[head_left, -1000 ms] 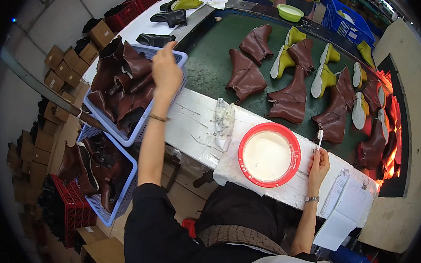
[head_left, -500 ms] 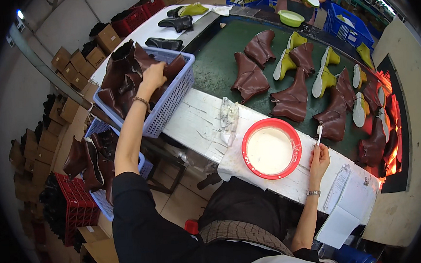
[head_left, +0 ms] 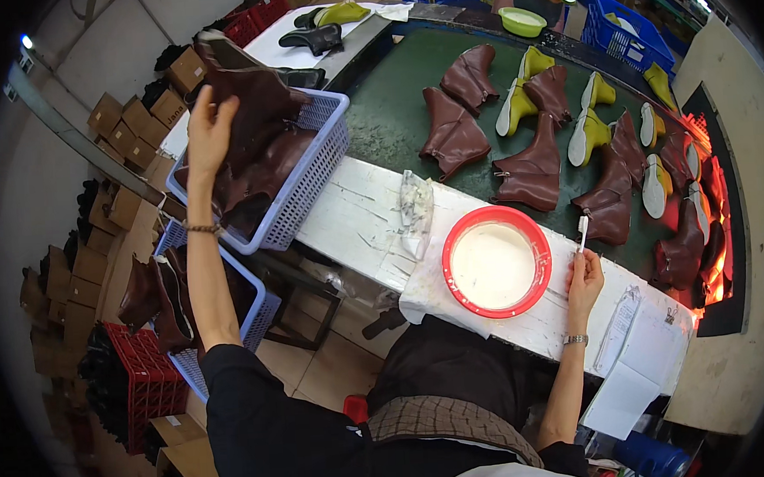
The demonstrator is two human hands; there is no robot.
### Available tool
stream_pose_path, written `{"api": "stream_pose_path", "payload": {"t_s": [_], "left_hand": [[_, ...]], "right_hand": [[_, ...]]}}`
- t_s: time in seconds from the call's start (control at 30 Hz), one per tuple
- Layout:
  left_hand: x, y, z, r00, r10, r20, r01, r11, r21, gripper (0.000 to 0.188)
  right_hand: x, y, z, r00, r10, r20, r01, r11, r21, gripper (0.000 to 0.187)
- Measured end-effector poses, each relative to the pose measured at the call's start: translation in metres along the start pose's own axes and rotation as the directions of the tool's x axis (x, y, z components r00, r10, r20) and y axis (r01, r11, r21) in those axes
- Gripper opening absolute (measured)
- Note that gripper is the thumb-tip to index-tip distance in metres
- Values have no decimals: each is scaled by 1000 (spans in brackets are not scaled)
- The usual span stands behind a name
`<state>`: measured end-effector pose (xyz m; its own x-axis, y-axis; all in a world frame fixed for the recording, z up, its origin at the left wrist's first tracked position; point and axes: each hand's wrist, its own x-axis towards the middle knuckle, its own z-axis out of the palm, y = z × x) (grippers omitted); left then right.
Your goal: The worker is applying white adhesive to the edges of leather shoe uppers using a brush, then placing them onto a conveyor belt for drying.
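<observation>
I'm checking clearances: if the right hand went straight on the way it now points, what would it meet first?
The right hand, brush foremost, would probably meet the brown boot on the green surface ahead; depth is unclear.

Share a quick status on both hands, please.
Left hand at brown boot, over lavender basket. Right hand gripping white brush. Red basin between hands.

Wide fisheye view downward from head height

Boots point(head_left: 283, 161) in basket point(head_left: 322, 142), left of bowl point(head_left: 502, 311) on table point(head_left: 363, 213)
</observation>
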<state>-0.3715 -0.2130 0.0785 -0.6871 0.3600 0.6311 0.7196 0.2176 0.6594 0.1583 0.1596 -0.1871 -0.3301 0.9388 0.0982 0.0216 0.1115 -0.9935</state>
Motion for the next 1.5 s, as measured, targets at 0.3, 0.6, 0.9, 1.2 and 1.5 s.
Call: {"api": "stream_pose_path", "payload": {"t_s": [0.3, 0.6, 0.9, 1.2, 1.5], "left_hand": [[-75, 18, 46, 779, -81, 622, 306, 915, -263, 61], [-175, -27, 198, 743, -74, 666, 17, 996, 91, 82], [-172, 31, 183, 856, -105, 506, 151, 987, -51, 62], [-160, 141, 149, 225, -280, 933, 630, 773, 80, 23], [-165, 170, 145, 197, -182, 963, 690, 724, -5, 25]], "right_hand": [[-19, -93, 26, 891, -332, 309, 428, 843, -328, 15], [-45, -114, 48, 775, -305, 553, 627, 265, -732, 7], [-65, -120, 15, 929, -175, 326, 362, 613, -702, 15], [-43, -129, 8, 857, -393, 333, 507, 755, -415, 12], [-30, -150, 33, 663, -588, 464, 732, 638, -240, 14]]}}
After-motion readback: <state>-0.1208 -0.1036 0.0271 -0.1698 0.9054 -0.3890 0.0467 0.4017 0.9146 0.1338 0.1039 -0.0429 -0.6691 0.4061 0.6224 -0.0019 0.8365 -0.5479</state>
